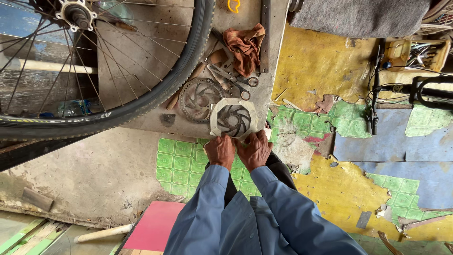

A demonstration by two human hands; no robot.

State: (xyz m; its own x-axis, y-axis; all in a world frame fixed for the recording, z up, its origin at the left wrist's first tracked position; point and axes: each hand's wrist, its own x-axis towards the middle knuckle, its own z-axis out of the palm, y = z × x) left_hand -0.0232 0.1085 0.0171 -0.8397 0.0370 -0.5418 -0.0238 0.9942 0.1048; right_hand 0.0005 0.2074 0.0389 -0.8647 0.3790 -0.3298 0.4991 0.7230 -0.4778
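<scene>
Both arms reach forward in blue sleeves, wrists close together. The left hand [220, 151] and right hand [255, 149] lie side by side, knuckles up, fingers [225, 138] curled downward.

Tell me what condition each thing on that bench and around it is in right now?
Left hand: fingers on the card's near edge.
Right hand: fingers on the same edge.
Brake disc: lying flat on its octagonal card.
Chainring: flat, rusty.
Scissors: lying closed.
Rag: crumpled, dirty.
Bicycle wheel: tyre on, resting partly over the bench.
Floor covering: torn, peeling.
</scene>
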